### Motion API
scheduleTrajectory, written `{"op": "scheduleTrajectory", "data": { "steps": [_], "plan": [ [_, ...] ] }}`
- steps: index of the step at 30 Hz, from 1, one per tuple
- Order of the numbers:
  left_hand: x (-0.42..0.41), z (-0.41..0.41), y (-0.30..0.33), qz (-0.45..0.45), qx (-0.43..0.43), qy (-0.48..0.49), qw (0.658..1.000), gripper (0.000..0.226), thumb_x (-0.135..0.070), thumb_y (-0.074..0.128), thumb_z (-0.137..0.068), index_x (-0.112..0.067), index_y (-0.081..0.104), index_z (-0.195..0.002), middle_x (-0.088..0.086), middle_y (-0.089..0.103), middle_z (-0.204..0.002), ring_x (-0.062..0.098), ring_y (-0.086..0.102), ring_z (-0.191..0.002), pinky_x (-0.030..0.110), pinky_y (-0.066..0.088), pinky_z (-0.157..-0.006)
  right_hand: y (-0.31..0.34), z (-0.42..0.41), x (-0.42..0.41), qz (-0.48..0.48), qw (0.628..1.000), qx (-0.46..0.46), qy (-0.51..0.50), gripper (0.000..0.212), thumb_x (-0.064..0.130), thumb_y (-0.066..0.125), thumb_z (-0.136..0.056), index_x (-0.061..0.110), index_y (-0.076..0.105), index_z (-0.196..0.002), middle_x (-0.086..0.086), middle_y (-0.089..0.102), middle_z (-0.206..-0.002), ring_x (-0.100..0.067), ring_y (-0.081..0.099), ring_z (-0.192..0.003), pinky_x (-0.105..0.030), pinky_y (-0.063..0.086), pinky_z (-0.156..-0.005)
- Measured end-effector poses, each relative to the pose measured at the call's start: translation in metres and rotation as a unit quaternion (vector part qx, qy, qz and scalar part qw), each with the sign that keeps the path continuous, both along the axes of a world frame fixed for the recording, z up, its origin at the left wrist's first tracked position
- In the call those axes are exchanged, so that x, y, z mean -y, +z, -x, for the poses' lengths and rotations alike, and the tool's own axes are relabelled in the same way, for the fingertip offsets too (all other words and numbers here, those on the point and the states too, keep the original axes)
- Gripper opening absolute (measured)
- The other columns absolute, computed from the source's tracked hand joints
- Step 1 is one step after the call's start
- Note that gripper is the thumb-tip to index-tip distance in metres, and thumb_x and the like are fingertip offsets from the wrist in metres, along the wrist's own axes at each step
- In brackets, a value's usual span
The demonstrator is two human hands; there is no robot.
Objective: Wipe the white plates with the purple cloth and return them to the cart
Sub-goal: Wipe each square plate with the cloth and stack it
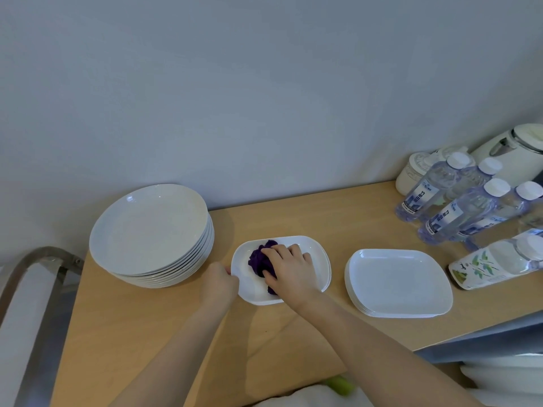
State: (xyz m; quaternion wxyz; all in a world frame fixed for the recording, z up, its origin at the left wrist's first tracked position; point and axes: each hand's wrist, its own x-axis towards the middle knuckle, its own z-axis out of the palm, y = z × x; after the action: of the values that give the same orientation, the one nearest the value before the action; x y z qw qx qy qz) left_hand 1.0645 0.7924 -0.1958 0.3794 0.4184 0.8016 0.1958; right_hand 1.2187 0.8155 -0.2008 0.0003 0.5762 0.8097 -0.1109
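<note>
The right hand pressed the bunched purple cloth onto a white plate mid-tabletop, fingers closed over it; the left hand gripped the plate's left rim.

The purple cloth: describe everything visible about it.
The crumpled deep purple cloth looks soft and is bunched into a wad. It lies in the white rounded-rectangular plate on the wooden table. The right hand presses on it, fingers curled over its top, hiding part of it.
</note>
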Motion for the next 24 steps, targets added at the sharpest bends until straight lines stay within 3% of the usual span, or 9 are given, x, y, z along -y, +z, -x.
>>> {"op": "scheduleTrajectory", "data": {
  "steps": [8, 12, 17, 20, 22, 24],
  "plan": [
    [-0.013, 0.007, 0.009, 0.004, 0.045, 0.024, 0.999, 0.009, 0.002, 0.053, -0.075, 0.005, 0.061, -0.072, 0.013, 0.058, -0.058, 0.026, 0.052, -0.053, 0.029, 0.039, -0.056, 0.008, -0.002, -0.003, -0.003, 0.999, -0.037, -0.022, 0.046, 0.036, 0.044, -0.093, 0.030, 0.042, -0.138, 0.010, 0.048, -0.135, -0.023, 0.042, -0.112, -0.035, 0.036, -0.081],
    [-0.015, 0.006, 0.015, -0.003, 0.054, 0.009, 0.998, 0.017, -0.003, 0.054, -0.078, 0.008, 0.065, -0.085, 0.012, 0.056, -0.059, 0.024, 0.047, -0.053, 0.028, 0.036, -0.056, 0.013, -0.002, -0.004, 0.002, 0.998, -0.045, -0.032, 0.046, 0.036, 0.044, -0.093, 0.031, 0.040, -0.139, 0.011, 0.047, -0.136, -0.021, 0.041, -0.114, -0.034, 0.037, -0.083],
    [-0.008, 0.003, 0.025, -0.042, 0.095, -0.005, 0.995, 0.003, -0.011, 0.048, -0.090, -0.013, 0.051, -0.091, 0.006, 0.056, -0.081, 0.022, 0.055, -0.069, 0.029, 0.043, -0.056, 0.019, 0.000, 0.001, -0.003, 0.996, -0.075, -0.048, 0.044, 0.035, 0.042, -0.094, 0.031, 0.042, -0.138, 0.013, 0.047, -0.137, -0.020, 0.041, -0.114, -0.035, 0.039, -0.084],
    [-0.005, 0.000, 0.033, -0.074, 0.135, -0.006, 0.988, 0.011, -0.009, 0.044, -0.091, -0.018, 0.047, -0.085, 0.005, 0.053, -0.082, 0.017, 0.054, -0.069, 0.022, 0.042, -0.049, 0.025, 0.008, 0.005, -0.026, 0.993, -0.106, -0.047, 0.043, 0.035, 0.044, -0.093, 0.032, 0.045, -0.136, 0.013, 0.048, -0.136, -0.022, 0.043, -0.111, -0.037, 0.040, -0.083],
    [-0.003, 0.002, 0.038, -0.102, 0.133, -0.019, 0.986, 0.012, -0.009, 0.045, -0.091, -0.018, 0.047, -0.084, 0.006, 0.054, -0.081, 0.017, 0.053, -0.070, 0.026, 0.046, -0.052, 0.029, 0.016, 0.006, -0.044, 0.991, -0.116, -0.043, 0.042, 0.035, 0.044, -0.093, 0.032, 0.047, -0.135, 0.013, 0.048, -0.136, -0.022, 0.045, -0.110, -0.037, 0.040, -0.083],
    [-0.001, 0.006, 0.045, -0.125, 0.123, -0.026, 0.984, 0.008, -0.008, 0.046, -0.091, -0.014, 0.048, -0.087, 0.007, 0.053, -0.082, 0.020, 0.053, -0.072, 0.040, 0.051, -0.062, 0.032, 0.021, 0.004, -0.062, 0.990, -0.121, -0.045, 0.040, 0.032, 0.044, -0.094, 0.032, 0.049, -0.134, 0.012, 0.050, -0.136, -0.023, 0.047, -0.110, -0.038, 0.041, -0.082]
  ]
}}
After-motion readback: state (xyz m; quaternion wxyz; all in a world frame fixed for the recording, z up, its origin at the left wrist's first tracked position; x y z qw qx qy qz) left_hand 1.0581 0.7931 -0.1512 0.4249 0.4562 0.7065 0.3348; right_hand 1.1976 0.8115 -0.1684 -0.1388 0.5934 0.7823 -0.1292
